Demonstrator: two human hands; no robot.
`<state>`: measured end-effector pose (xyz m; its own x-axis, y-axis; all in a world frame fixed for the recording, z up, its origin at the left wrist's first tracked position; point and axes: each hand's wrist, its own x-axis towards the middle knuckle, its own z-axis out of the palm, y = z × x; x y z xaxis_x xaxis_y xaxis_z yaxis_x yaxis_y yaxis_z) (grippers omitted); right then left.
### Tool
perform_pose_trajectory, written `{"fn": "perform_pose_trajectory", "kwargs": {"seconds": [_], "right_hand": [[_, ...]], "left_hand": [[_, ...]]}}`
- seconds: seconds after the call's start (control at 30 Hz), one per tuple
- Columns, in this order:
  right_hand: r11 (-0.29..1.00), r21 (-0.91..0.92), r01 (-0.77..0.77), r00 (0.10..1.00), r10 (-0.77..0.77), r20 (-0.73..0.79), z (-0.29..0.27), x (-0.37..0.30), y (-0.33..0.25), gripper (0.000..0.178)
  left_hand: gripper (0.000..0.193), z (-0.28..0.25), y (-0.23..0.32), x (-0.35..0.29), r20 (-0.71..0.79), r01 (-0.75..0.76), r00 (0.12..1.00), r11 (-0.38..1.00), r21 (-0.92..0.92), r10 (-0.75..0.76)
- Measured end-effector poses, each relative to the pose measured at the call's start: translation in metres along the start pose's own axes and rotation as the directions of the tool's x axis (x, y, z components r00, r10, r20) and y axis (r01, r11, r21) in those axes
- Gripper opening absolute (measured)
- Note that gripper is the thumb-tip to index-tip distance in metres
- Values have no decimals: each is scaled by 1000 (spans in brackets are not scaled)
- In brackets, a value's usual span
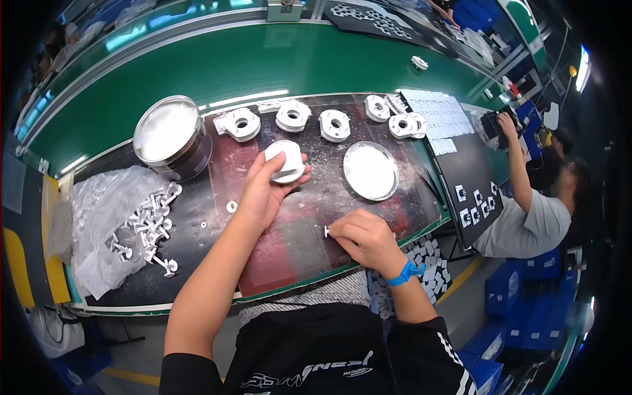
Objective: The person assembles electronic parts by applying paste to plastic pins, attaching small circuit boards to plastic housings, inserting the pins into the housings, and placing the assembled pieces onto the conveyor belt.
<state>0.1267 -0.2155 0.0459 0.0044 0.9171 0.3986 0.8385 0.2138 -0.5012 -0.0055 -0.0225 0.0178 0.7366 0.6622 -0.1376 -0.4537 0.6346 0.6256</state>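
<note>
My left hand (262,192) grips a round white plastic part (285,160) over the dark, dusty work mat (303,230). My right hand (364,238), with a blue wristband, pinches a small white pin (327,231) low over the mat near its front edge. A row of white plastic housings (334,124) lies along the back of the mat, just beyond my left hand. A round metal lid (370,170) rests flat on the mat to the right of the held part.
A metal can (172,137) stands at the back left. A clear plastic bag with several white pins (141,224) lies at the left. A green conveyor belt (263,66) runs behind. Papers (440,116) and a black tray (475,197) sit right, where another person (533,210) works.
</note>
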Motion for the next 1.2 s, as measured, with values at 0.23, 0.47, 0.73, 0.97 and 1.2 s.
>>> {"fn": "perform_pose_trajectory", "kwargs": {"seconds": [0.23,0.47,0.73,0.97,1.2], "right_hand": [[999,-53,12,1000,-12,8,-7,-2,12,11],[987,-28,-156,987,155,-37,-12,1,12,11],[956,21,-293,942,293,-165,-45,21,25,9],[947,-194,-255,951,210,-227,-54,48,89,9],[966,-202,-161,986,148,-78,-45,45,78,9]], "left_hand": [[35,0,-2,1,-14,12,1000,1000,12,-12],[35,0,-1,1,-10,10,1000,999,32,-10],[35,-1,0,2,-44,22,999,999,29,-21],[35,1,0,2,-17,20,1000,999,35,-20],[35,0,1,1,-16,20,1000,999,28,-19]]}}
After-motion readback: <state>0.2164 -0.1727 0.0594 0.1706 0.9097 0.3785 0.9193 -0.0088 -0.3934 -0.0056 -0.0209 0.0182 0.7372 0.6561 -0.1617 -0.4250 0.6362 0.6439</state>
